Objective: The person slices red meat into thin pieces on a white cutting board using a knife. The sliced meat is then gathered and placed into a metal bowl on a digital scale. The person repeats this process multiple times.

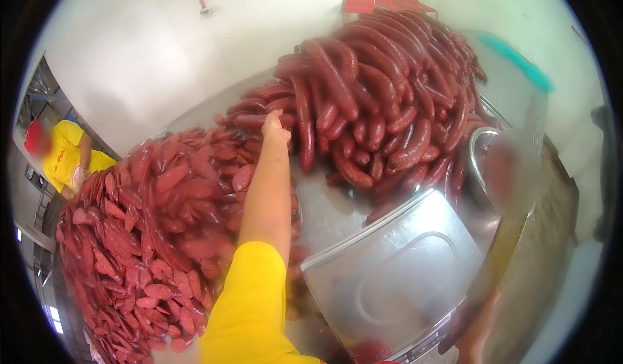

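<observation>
My left hand [276,128] is stretched far out, in a yellow sleeve, and rests on a whole sausage at the near edge of a tall pile of dark red sausages [383,85]. Whether its fingers grip that sausage is hidden. To the left of my arm lies a wide heap of slanted sausage slices [149,228]. At the lower right my right hand [477,341] is closed on the dark handle of a large knife [509,234]. Its blurred blade points up and away over the table's right side.
A steel weighing scale [389,273] with a flat square pan stands in front of me on the steel table [324,208]. A steel bowl [479,163] sits behind the blade. A person in a yellow shirt [68,156] works at far left. Red crates [383,4] stand at the back.
</observation>
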A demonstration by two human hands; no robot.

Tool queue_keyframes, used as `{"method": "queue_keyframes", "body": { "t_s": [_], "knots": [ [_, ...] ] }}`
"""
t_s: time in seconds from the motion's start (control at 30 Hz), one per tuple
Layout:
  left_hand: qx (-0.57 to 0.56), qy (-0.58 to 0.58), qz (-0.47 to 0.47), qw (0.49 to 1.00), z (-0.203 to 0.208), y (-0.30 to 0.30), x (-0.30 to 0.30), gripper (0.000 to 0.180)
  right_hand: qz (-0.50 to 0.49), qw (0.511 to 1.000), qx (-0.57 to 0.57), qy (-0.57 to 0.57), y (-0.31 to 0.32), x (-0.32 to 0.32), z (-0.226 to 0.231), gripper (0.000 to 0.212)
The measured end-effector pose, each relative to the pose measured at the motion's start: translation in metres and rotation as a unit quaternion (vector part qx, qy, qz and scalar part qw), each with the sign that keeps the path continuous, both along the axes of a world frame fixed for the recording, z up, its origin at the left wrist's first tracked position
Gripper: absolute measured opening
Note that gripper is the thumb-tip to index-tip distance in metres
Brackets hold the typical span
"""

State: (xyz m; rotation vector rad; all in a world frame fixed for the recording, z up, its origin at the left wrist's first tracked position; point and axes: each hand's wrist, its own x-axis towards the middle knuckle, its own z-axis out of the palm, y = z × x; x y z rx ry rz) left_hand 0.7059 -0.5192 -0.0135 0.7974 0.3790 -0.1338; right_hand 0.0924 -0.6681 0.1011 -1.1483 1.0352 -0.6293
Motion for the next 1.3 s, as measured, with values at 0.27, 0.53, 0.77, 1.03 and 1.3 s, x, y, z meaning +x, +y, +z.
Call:
{"method": "queue_keyframes", "body": {
  "t_s": [0.27,0.53,0.77,1.03,1.3],
  "knots": [
    [0.018,-0.251,0.127,0.959,0.109,0.058,-0.094,0.044,0.053,0.998,0.027,-0.026,0.020,-0.019,0.011,0.077],
    [0.081,-0.303,-0.214,0.925,0.182,0.124,-0.256,0.056,0.118,0.975,-0.186,-0.030,0.067,-0.057,0.037,0.076],
    [0.138,-0.261,-0.439,0.848,0.141,0.083,-0.355,0.046,0.093,0.992,-0.053,-0.067,0.099,-0.129,0.042,0.076],
    [0.610,-0.502,-0.338,0.511,0.101,0.013,-0.478,0.045,0.014,0.999,-0.015,-0.048,0.133,-0.192,0.051,0.078],
    [0.512,-0.545,-0.174,0.640,0.190,0.037,-0.471,0.037,0.130,0.986,-0.039,-0.093,0.080,-0.214,0.044,0.077]
  ]
}}
